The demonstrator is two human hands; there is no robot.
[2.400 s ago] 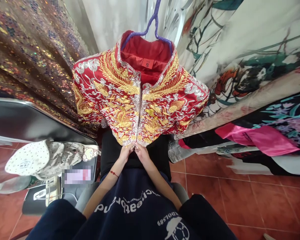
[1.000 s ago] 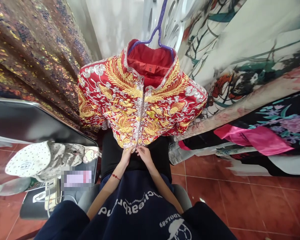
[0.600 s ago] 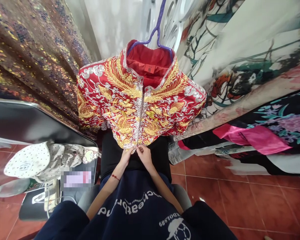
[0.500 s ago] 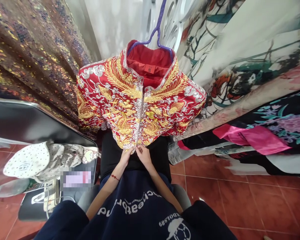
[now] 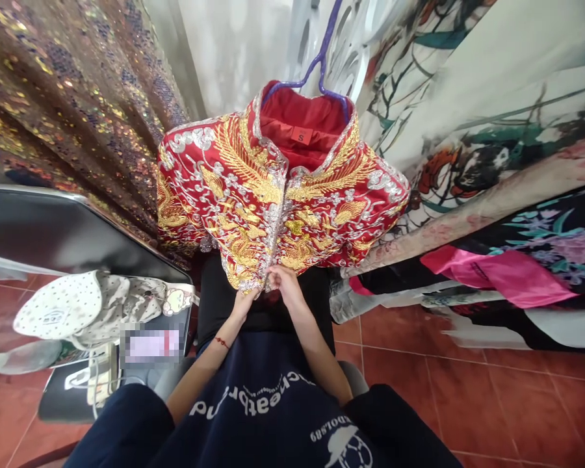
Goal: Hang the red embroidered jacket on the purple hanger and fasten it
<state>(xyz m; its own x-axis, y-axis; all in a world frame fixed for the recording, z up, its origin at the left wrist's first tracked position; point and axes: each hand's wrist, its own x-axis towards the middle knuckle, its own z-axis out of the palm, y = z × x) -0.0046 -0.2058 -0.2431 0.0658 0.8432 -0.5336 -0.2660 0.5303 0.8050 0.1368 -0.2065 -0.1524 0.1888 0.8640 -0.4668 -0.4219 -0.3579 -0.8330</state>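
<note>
A red jacket (image 5: 253,195) with gold and silver embroidery hangs in front of me on a purple hanger (image 5: 322,58). A small tag marked S sits inside its collar. My left hand (image 5: 246,300) pinches the left front panel at its bottom hem. My right hand (image 5: 283,281) pinches the right panel's edge at the centre opening, a little higher. Red lining shows between the two panels at the hem. Under the jacket lies black cloth (image 5: 316,296).
Sequined fabric (image 5: 68,97) hangs at the left; printed floral fabrics (image 5: 478,130) and a pink cloth (image 5: 507,276) lie at the right. A black table (image 5: 53,237) at the left carries a dotted white bag (image 5: 73,305). Red floor tiles (image 5: 468,403) spread to the right.
My hands met at the bottom of the closed front earlier. Now the right hand has moved up slightly and the panels have parted at the hem, showing lining. The view shifted a little.
</note>
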